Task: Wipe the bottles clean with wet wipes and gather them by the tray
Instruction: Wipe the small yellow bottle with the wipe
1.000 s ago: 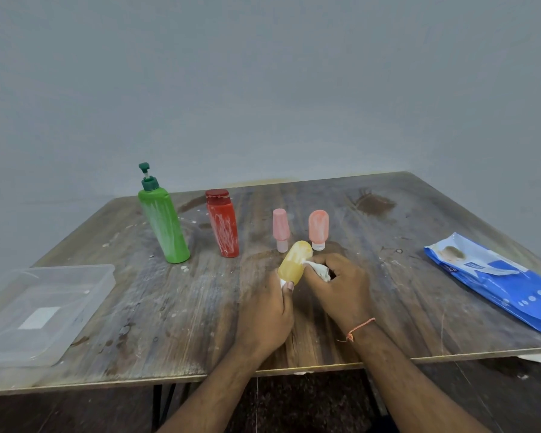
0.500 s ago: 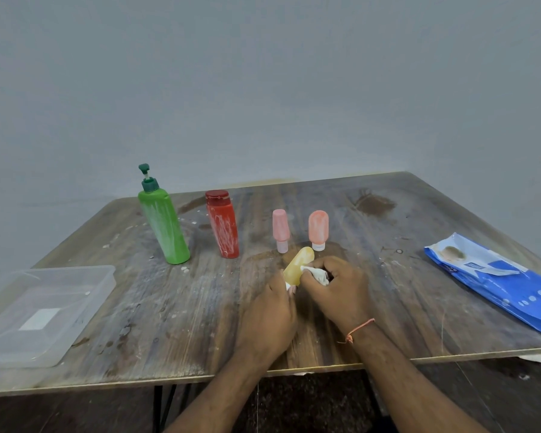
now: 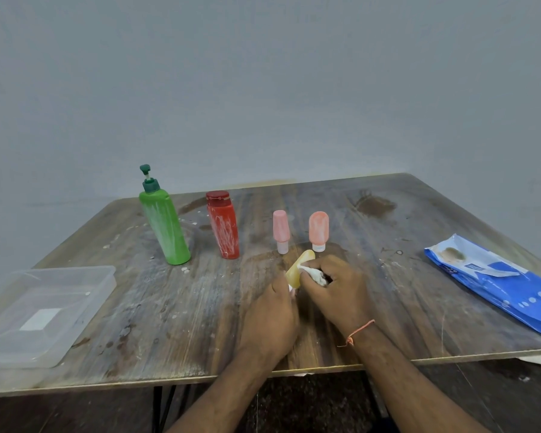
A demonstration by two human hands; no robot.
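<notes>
Both hands curled — left hand (image 3: 270, 317) grips yellow bottle (image 3: 298, 270), right hand (image 3: 336, 289) pinches wipe (image 3: 313, 274) against it.

A small yellow bottle (image 3: 298, 269) lay tilted under a crumpled white wet wipe (image 3: 313, 274), while smeared green (image 3: 164, 225), red (image 3: 223, 229) and two pink bottles (image 3: 280, 231) stood upright behind, the clear tray (image 3: 41, 314) at the table's left.

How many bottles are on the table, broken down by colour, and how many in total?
Green: 1, the pump bottle
Red: 1, the red bottle
Pink: 1, the pink bottle
Salmon-orange: 1, the orange bottle
Yellow: 1, the yellow bottle, held in the hands
Total: 5 bottles
</notes>
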